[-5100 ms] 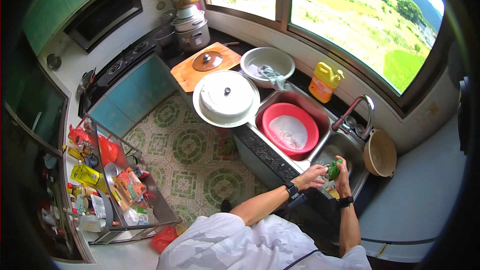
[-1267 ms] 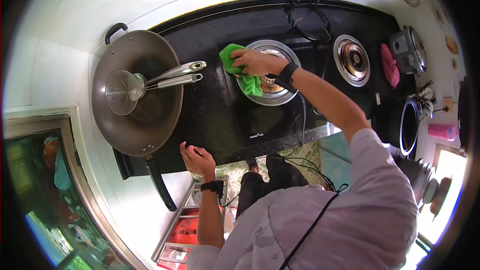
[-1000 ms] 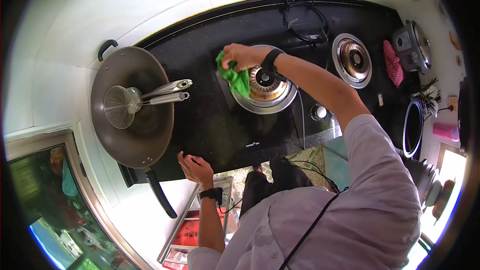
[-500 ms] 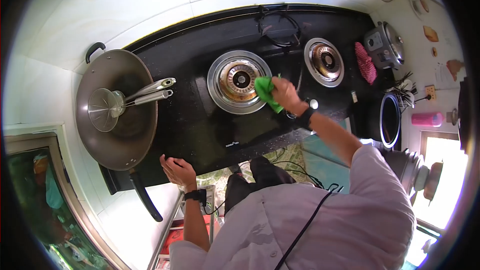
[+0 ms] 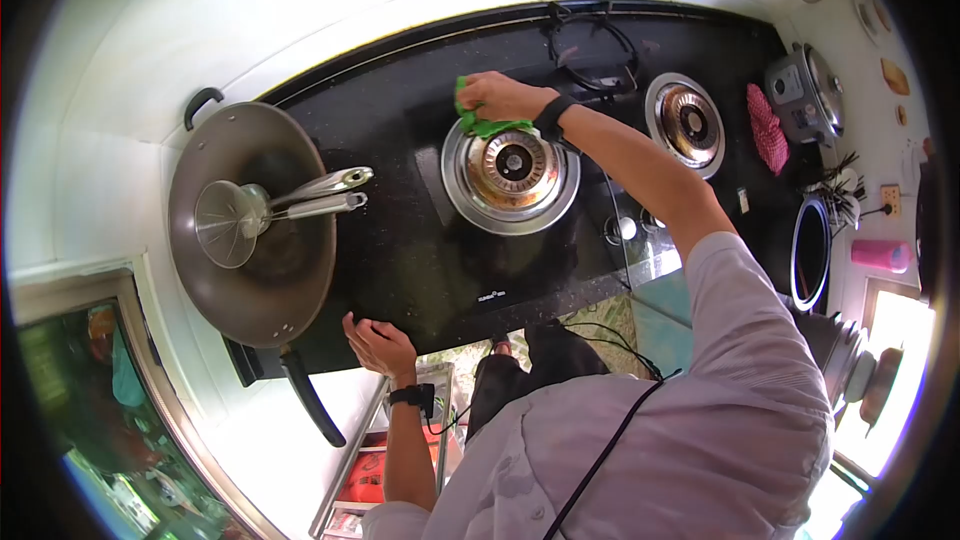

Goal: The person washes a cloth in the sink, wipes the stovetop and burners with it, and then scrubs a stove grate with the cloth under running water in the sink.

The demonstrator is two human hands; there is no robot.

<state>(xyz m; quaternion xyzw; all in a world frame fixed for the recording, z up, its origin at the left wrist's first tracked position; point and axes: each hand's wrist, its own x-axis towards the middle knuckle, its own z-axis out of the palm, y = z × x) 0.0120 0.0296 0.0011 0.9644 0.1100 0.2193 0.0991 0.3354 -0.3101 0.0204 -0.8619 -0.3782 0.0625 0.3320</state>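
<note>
- Wiping the far rim of the burner (image 5: 511,212) nearer the wok (image 5: 262,287) looks like the step in hand.
- Right hand (image 5: 503,97): fingers closed on a green cloth (image 5: 484,128), tips partly hidden; cloth bunched at that rim.
- Left hand (image 5: 381,345): fingers loosely curled, slightly apart, nothing visible in them; at the front edge of the counter (image 5: 408,270), can't tell if touching.
- Next move, my read: calls for a firm cloth grip, care around the burner's raised centre.
</note>
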